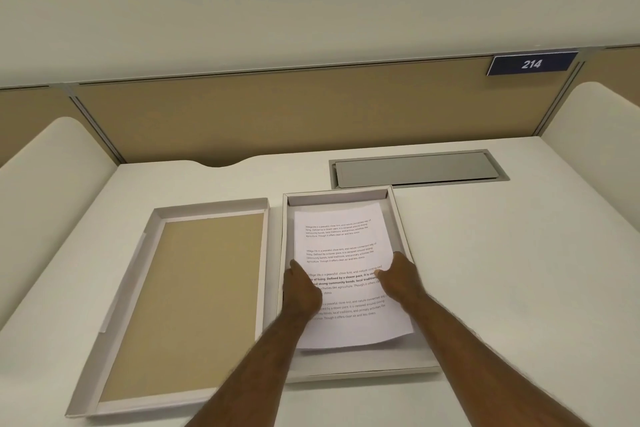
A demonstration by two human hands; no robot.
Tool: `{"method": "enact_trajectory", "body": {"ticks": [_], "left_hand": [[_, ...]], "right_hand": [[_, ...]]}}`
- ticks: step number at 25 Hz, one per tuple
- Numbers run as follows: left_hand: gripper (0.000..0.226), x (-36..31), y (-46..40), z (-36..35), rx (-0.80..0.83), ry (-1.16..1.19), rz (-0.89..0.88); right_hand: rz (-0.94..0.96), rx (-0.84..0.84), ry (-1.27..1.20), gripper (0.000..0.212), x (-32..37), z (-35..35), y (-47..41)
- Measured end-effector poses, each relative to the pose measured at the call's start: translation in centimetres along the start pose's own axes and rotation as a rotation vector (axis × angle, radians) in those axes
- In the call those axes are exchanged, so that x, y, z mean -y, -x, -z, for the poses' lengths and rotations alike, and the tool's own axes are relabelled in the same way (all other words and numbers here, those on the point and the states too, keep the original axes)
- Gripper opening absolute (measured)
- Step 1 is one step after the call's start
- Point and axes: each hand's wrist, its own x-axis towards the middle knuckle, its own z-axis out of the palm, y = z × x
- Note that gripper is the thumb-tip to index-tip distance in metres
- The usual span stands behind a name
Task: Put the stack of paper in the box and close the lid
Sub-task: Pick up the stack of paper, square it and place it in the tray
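A stack of white printed paper (341,239) lies inside the shallow white box (401,218) at the middle of the desk, tilted slightly, its near edge raised a little over the box floor. My left hand (302,291) grips the stack's left edge, thumb on top. My right hand (400,276) holds the right edge in the same way. The box's lid (187,302) lies upside down just left of the box, its brown inner face up.
A grey cable hatch (417,168) is set flush into the white desk (519,270) behind the box. A tan partition (277,107) with a blue "214" sign (531,63) closes the back. Curved white side panels stand at left and right.
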Motion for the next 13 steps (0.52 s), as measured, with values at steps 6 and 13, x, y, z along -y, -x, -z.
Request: {"method": "enact_trajectory", "body": {"ticks": [6, 13], "left_hand": [[0.048, -0.01, -0.10, -0.26, -0.037, 0.041, -0.067], [0.043, -0.21, -0.13, 0.07, 0.002, 0.227, -0.010]], "right_hand": [[0.004, -0.025, -0.073, 0.049, -0.19, -0.20, 0.59], [-0.044, 0.046, -0.176, 0.074, -0.29, 0.16, 0.68]]}}
